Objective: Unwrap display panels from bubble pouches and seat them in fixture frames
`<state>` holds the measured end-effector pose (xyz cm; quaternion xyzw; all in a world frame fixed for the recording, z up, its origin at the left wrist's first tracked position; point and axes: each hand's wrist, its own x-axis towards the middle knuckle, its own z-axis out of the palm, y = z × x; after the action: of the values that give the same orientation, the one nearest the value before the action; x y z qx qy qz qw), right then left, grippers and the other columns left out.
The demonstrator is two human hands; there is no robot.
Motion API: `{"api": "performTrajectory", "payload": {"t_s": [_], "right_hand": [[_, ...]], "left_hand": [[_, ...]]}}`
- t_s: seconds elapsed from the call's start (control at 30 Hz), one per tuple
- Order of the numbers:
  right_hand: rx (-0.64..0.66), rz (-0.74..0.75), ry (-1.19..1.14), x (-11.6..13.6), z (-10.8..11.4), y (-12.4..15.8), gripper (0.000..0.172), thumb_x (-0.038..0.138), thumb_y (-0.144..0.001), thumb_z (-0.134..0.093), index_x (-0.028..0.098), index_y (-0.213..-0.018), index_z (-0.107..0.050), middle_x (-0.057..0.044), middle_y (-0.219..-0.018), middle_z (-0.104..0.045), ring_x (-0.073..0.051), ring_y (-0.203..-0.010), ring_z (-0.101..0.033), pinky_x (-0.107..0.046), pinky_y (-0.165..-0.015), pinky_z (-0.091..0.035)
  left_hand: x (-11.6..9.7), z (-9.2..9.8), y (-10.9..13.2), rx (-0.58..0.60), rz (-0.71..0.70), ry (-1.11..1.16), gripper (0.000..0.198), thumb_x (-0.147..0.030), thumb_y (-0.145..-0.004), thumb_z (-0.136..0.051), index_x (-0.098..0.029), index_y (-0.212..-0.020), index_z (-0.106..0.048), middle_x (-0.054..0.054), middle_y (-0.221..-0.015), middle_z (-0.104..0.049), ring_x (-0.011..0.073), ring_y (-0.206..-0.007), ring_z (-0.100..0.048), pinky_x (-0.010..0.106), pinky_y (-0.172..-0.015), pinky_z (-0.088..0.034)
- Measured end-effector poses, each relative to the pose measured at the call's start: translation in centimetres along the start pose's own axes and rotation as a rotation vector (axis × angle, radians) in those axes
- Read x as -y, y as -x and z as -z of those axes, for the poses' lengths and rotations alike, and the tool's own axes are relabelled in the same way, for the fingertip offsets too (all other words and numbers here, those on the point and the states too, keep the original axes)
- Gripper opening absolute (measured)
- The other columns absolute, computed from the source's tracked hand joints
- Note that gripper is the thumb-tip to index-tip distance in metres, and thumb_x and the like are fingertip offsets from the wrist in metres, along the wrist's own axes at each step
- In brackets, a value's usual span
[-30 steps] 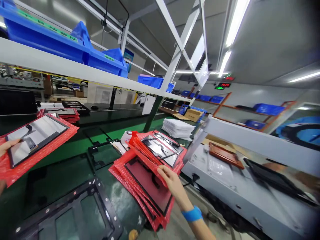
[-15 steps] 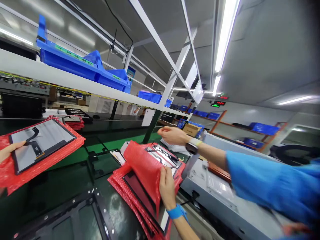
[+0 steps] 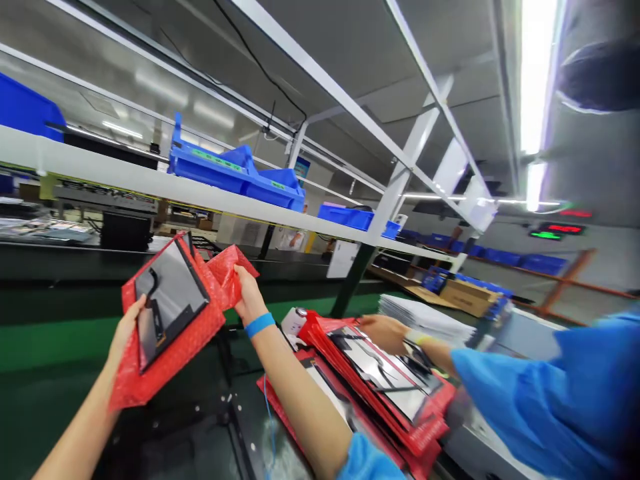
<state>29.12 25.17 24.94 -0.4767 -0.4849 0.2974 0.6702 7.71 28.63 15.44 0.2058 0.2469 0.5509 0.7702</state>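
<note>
My left hand (image 3: 129, 327) grips the lower left edge of a dark-framed screen panel (image 3: 173, 293) with a black flex cable on its grey back. Red bubble wrap (image 3: 193, 347) lies behind the panel, held up with it. My right hand (image 3: 247, 293), with a blue wristband, pinches a loose corner of red bubble wrap at the panel's right side. To the right sits a stack of wrapped panels (image 3: 385, 373). Another person's hand (image 3: 384, 333), in a blue sleeve, touches the far edge of that stack.
A white shelf (image 3: 280, 217) crosses above the bench, bearing blue bins (image 3: 235, 175). A black frame tray (image 3: 185, 447) lies low on the bench. White sheets (image 3: 425, 320) and a cardboard box (image 3: 467, 297) stand beyond the stack at the right.
The view has turned left. My right hand has moved from the stack to the wrap beside the held panel. The other person's hand has come down to the stack.
</note>
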Motion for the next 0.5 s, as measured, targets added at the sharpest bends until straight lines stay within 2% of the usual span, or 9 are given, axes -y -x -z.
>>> {"api": "performTrajectory", "payload": {"t_s": [0.1, 0.3, 0.43, 0.5], "right_hand": [[0.146, -0.09, -0.173, -0.5, -2.9, 0.2, 0.035, 0.048, -0.095, -0.05, 0.015, -0.087, -0.059, -0.003, -0.084, -0.065, -0.014, -0.07, -0.062, -0.031, -0.069, -0.051], [0.29, -0.23, -0.278, -1.0, -4.0, 0.5, 0.034, 0.048, -0.09, -0.056, 0.017, -0.077, -0.059, -0.001, -0.071, -0.064, -0.015, -0.066, -0.063, -0.032, -0.069, -0.053], [0.455, -0.258, -0.257, 0.0, -5.8, 0.6, 0.036, 0.051, -0.083, -0.065, 0.017, -0.096, -0.066, -0.004, -0.086, -0.071, -0.02, -0.081, -0.067, -0.034, -0.078, -0.054], [0.535, -0.264, -0.231, 0.7, -6.5, 0.7, 0.04, 0.043, -0.077, -0.074, 0.017, -0.106, -0.065, -0.003, -0.092, -0.071, -0.021, -0.084, -0.067, -0.036, -0.081, -0.054]], "left_hand": [[1.4, 0.4, -0.3, 0.014, -0.021, 0.092, 0.027, -0.03, -0.087, -0.06, -0.015, -0.109, -0.066, 0.004, -0.071, -0.075, 0.0198, -0.054, -0.069, 0.03, -0.052, -0.059], [2.3, 1.0, -0.7, 0.053, -0.071, 0.243, 0.034, -0.034, -0.088, -0.058, -0.017, -0.117, -0.065, 0.008, -0.09, -0.077, 0.024, -0.078, -0.074, 0.035, -0.076, -0.061], [2.7, 1.1, -1.2, 0.038, -0.077, 0.297, 0.035, -0.029, -0.088, -0.059, -0.019, -0.122, -0.063, 0.005, -0.087, -0.077, 0.0201, -0.08, -0.074, 0.03, -0.085, -0.058], [2.8, 1.4, -1.6, 0.03, -0.051, 0.307, 0.038, -0.031, -0.088, -0.061, -0.021, -0.124, -0.061, 0.005, -0.09, -0.077, 0.0193, -0.082, -0.073, 0.029, -0.087, -0.057]]}}
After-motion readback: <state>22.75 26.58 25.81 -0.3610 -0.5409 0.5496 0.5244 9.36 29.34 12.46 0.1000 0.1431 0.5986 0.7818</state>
